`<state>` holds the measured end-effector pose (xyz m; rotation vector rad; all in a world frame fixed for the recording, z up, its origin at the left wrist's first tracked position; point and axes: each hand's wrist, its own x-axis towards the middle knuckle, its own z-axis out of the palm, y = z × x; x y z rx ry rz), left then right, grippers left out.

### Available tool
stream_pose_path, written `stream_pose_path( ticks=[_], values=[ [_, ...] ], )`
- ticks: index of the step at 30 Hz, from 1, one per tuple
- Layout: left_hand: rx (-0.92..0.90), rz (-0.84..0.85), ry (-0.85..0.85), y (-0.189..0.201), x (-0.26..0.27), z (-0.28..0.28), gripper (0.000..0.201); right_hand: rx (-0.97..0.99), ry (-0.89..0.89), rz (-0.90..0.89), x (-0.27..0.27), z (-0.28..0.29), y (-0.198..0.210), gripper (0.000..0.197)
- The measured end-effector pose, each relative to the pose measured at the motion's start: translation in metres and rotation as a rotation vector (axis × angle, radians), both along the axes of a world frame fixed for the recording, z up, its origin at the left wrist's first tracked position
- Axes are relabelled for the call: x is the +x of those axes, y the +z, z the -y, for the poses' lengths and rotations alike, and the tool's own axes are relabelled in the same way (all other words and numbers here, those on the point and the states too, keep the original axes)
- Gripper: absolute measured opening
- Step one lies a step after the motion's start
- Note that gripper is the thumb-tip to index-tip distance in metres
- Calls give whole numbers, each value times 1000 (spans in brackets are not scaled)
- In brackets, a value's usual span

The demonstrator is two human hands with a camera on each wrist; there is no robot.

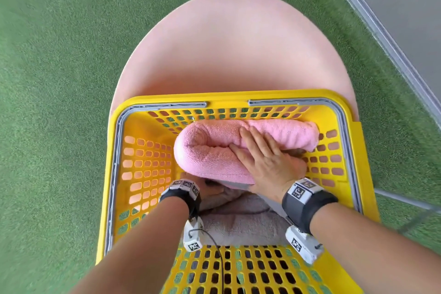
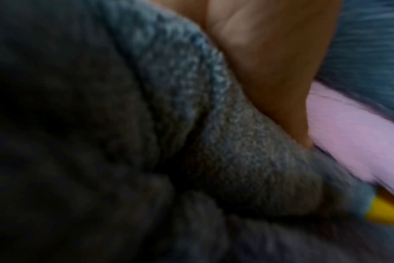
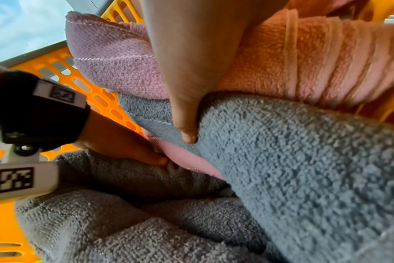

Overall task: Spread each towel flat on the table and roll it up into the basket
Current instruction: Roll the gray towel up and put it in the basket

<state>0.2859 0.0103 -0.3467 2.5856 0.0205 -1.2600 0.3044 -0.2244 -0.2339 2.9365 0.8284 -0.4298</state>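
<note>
Pink roll (image 1: 214, 148) atop grey towels (image 1: 241, 219) in basket (image 1: 112, 141). Right hand (image 1: 265, 162) flat, fingers straight; left hand (image 1: 210, 188) tucked under, fingers unclear. Releasing unevenly may unroll it.

Artificial turf (image 1: 55, 59) and sky (image 3: 23, 26) suggest an outdoor terrace

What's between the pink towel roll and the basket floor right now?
Grey towels lie under the pink towel roll, above the basket floor; the right wrist view shows it.
</note>
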Motion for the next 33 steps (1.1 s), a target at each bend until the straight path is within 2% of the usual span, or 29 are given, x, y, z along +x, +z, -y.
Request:
stream_pose_path(
  ticks=[4,7,10,14,16,17,19,22,24,27,29,31,33],
  values=[
    [14,-82,133,-9,-2,-5,78,31,20,12,8,-1,3,107],
    [-1,-202,35,14,0,2,57,21,69,-4,18,6,6,119],
    [19,-240,-111,34,1,12,63,-6,109,-27,27,10,5,119],
    [-6,-212,-293,41,-5,30,70,24,118,-15,35,7,4,87],
    [-32,-197,-360,42,-10,40,67,50,122,-14,35,7,3,67],
    [-44,-199,-371,42,-11,43,62,64,117,-8,34,8,3,64],
    [-85,-203,-326,39,-10,48,54,68,121,10,31,8,2,64],
    [-172,-229,-153,35,-7,57,77,70,131,47,28,7,-4,62],
    [-179,-215,-90,28,-4,62,78,74,130,63,28,7,-6,62],
    [-158,-222,-124,27,-1,66,58,81,133,52,29,8,-7,63],
    [-108,-314,-207,31,0,70,45,79,146,27,31,9,-6,63],
    [-78,-350,-287,37,-1,74,44,85,158,33,33,10,-9,63],
    [-119,-322,-296,42,-5,75,49,91,164,67,35,10,-13,60]
  ],
)
